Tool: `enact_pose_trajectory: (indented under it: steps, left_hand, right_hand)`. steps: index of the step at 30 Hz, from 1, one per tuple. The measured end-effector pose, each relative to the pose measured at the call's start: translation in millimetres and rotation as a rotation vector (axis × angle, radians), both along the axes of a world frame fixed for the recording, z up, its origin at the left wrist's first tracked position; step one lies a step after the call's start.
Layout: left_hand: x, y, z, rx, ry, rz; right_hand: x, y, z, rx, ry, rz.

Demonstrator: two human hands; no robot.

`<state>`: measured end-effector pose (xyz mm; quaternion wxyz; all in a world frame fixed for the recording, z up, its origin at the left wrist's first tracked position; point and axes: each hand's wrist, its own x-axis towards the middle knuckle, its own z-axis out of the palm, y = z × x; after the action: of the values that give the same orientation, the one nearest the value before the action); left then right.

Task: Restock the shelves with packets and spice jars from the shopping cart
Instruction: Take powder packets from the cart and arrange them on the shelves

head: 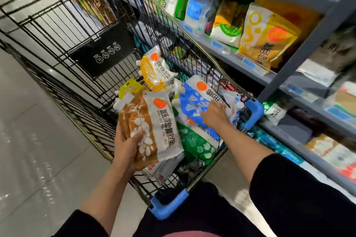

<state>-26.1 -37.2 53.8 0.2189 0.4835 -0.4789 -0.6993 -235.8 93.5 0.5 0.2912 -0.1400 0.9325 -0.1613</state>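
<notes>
**Several packets still in cart; restocking incomplete**

Several packets remain piled in the shopping cart, which stands just beside the shelves. Visible among them are a yellow packet, a green packet and a blue-and-white packet lying on top of the heap. No spice jars can be made out in the cart. The shelves already carry rows of upright packets, but whether any came from this cart cannot be told. My judgement is that much of the task is left, given how full the cart is.

The left hand is raised over the near end of the cart, fingers clamped on a brown-and-white packet, apparently with others stacked behind it. The right hand reaches forward, palm down, resting on the blue-and-white packet; its fingers lie spread over the wrapper, and a closed grip is not evident. Both forearms are bare, dark sleeves pushed back.
</notes>
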Motion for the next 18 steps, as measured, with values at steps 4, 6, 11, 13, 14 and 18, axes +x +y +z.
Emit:
enact_pose_trajectory:
  steps: [4, 6, 11, 13, 14, 18]
  left_hand:
    - [1, -1, -8, -0.006, -0.018, 0.035]
    - [0, -2, -10, -0.009, -0.021, 0.034]
    - [-2, -3, -14, -0.053, -0.014, -0.027]
    - [-3, -3, -14, -0.070, -0.003, -0.058]
    - [-4, -3, -15, -0.075, 0.016, -0.069]
    - [-3, 2, -12, -0.086, 0.079, -0.061]
  right_hand:
    - [20, -8, 3, 0.176, 0.079, 0.176]
    - [36, -7, 11, 0.208, 0.173, 0.276]
    - [51, 15, 45, 0.276, 0.530, 0.423]
    - [47, 26, 53, 0.286, 0.616, 0.371]
    - [43, 31, 58, 0.286, 0.651, 0.333]
    - [25, 55, 69, 0.260, 0.599, 0.160]
